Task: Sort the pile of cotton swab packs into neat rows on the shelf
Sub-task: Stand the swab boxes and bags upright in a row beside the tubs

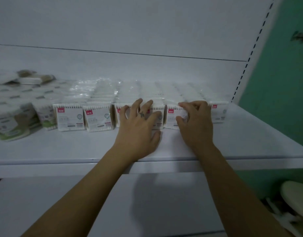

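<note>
Several white cotton swab packs with red labels stand in rows running front to back on the white shelf (79, 147). My left hand (138, 129) lies spread against the front of a middle pack (157, 115), fingers straight and touching it. My right hand (195, 122) has its fingers curled over the top edge of the neighbouring pack (173, 117), thumb on the pack's front. A further pack (219, 113) ends the row at the right. Two more front packs (69, 118) (99, 119) stand to the left.
A loose pile of green-labelled and brown packs (15, 117) lies at the shelf's left end. The shelf's slotted upright (246, 65) and a green wall (280, 82) bound the right side. A pale round object (296, 197) sits low at the right.
</note>
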{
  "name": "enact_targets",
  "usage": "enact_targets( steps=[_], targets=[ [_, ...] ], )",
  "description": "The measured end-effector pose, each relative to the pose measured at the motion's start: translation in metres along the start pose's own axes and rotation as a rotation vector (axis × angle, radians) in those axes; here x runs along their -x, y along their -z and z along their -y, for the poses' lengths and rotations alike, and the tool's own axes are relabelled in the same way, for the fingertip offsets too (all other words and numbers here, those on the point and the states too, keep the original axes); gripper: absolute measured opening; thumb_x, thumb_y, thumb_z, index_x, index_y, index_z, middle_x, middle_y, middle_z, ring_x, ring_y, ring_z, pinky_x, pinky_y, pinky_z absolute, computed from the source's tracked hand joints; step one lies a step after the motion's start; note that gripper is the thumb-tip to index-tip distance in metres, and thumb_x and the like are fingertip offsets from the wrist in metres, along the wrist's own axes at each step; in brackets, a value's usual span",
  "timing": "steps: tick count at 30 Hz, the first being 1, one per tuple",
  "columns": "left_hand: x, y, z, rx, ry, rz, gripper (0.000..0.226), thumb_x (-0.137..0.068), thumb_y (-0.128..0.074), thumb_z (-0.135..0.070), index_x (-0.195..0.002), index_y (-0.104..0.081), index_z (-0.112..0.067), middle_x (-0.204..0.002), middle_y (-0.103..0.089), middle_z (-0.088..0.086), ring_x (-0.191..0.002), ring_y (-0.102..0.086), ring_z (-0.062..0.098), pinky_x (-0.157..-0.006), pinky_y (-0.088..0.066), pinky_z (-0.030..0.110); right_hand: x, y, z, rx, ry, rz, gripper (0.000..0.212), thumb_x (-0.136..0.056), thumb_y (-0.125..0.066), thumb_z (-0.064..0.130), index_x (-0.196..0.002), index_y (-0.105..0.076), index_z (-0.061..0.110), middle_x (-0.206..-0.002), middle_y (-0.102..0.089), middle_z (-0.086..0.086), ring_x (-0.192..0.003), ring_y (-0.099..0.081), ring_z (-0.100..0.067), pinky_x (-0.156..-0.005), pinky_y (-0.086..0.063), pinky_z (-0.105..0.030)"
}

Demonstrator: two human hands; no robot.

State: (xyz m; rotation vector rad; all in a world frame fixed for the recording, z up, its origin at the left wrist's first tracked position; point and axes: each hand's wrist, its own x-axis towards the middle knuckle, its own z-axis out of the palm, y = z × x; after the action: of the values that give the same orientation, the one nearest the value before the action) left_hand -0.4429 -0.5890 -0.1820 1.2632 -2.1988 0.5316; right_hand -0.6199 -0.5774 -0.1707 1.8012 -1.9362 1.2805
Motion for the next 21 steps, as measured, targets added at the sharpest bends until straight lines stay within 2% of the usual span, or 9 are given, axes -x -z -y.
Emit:
enact_targets(
  steps=[3,6,9,13,17,21],
  targets=[
    [-0.001,0.001,0.001,-0.015,-0.003,-0.001,0.053,-0.077,-0.053,-0.049,-0.123,-0.061,-0.024,-0.144,-0.047,0.011,-0.136,-0.035,0.038,-0.104,-0.027,0.06,-0.003,0.0,-0.001,-0.002,0.033,0.018,0.041,-0.083,-0.07,0.011,-0.123,-0.066,0.019,-0.121,-0.05,-0.011,-0.113,-0.047,-0.028,-0.099,-0.039,-0.037],
    [0.0,0.003,0.003,-0.005,-0.007,-0.01,0.054,-0.077,-0.054,-0.048,-0.125,-0.06,-0.023,-0.142,-0.048,0.011,-0.135,-0.036,0.037,-0.104,-0.027,0.06,-0.009,0.002,-0.003,-0.043,0.021,0.085,0.039,-0.083,-0.067,0.002,-0.119,-0.066,0.018,-0.121,-0.05,-0.009,-0.111,-0.048,-0.026,-0.097,-0.037,-0.032],
    [-0.001,0.002,0.002,0.006,-0.007,-0.019,0.056,-0.077,-0.054,-0.047,-0.127,-0.058,-0.022,-0.141,-0.048,0.01,-0.134,-0.036,0.036,-0.104,-0.028,0.059,-0.016,0.005,-0.003,-0.026,0.032,0.08,0.04,-0.079,-0.068,-0.002,-0.113,-0.068,0.019,-0.118,-0.053,-0.007,-0.109,-0.051,-0.026,-0.095,-0.037,-0.032],
    [0.0,0.001,0.002,0.01,0.011,-0.02,0.053,-0.077,-0.053,-0.048,-0.124,-0.058,-0.023,-0.141,-0.049,0.01,-0.134,-0.037,0.034,-0.103,-0.028,0.055,-0.016,0.004,0.002,0.084,0.075,0.078,0.042,-0.08,-0.07,0.008,-0.119,-0.067,0.022,-0.12,-0.054,-0.005,-0.114,-0.046,-0.025,-0.099,-0.031,-0.034],
    [-0.001,0.002,0.002,0.017,0.013,-0.003,0.051,-0.078,-0.051,-0.047,-0.123,-0.058,-0.024,-0.143,-0.047,0.009,-0.138,-0.034,0.033,-0.104,-0.027,0.055,-0.015,0.005,0.005,0.212,0.097,0.073,0.044,-0.082,-0.069,0.02,-0.126,-0.063,0.028,-0.132,-0.05,-0.004,-0.124,-0.039,-0.025,-0.105,-0.026,-0.037],
    [-0.001,0.005,0.002,0.027,-0.015,-0.018,0.047,-0.078,-0.052,-0.045,-0.12,-0.059,-0.025,-0.142,-0.048,0.008,-0.138,-0.035,0.03,-0.1,-0.03,0.053,-0.011,0.007,0.007,0.232,0.094,0.088,0.061,-0.078,-0.074,0.035,-0.135,-0.055,0.031,-0.143,-0.044,-0.004,-0.132,-0.033,-0.025,-0.109,-0.021,-0.038]
  ],
)
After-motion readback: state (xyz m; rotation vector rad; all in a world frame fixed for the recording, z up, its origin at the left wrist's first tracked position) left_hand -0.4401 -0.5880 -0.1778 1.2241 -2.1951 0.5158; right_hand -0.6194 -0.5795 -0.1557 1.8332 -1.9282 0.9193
